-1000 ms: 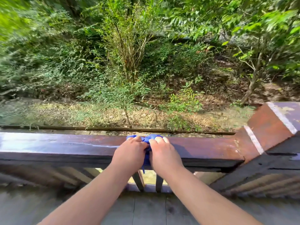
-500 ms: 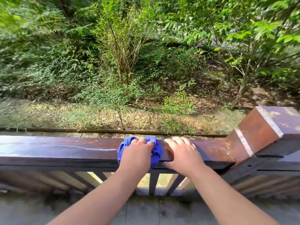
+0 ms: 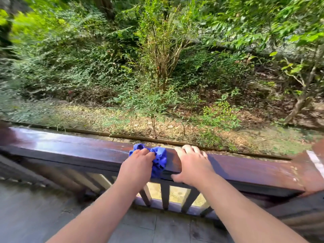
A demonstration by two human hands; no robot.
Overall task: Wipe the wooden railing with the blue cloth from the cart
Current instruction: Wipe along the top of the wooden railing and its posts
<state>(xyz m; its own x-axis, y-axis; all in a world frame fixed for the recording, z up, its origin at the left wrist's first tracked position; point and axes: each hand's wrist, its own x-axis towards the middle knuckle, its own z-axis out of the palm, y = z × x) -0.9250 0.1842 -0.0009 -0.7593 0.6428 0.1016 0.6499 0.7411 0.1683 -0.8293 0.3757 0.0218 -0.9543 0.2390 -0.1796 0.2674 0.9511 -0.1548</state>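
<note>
Blue cloth (image 3: 158, 159) sat bunched on top of the wooden railing (image 3: 78, 151), near the middle of the head view, draped partly over the near edge. Left hand (image 3: 136, 166) lay palm down on the cloth, fingers curled into the fabric, gripping it against the rail top. Right hand (image 3: 192, 164) was just beside the cloth on its right, holding nothing; fingers were spread flat across the rail top with the thumb hooked under the near edge. Both forearms came in bare from the bottom of the frame. Rail surface looked glossy dark brown to the left of the cloth, redder brown to the right. Balusters (image 3: 165, 196) stood upright under the rail, between the two arms. A corner post (image 3: 315, 165) showed at the far right, blurred. Grey deck boards (image 3: 35, 211) ran below. Beyond the rail were a gravel strip (image 3: 105, 118) and dense green shrubs (image 3: 163, 55). Left edge of the frame was motion-blurred.
</note>
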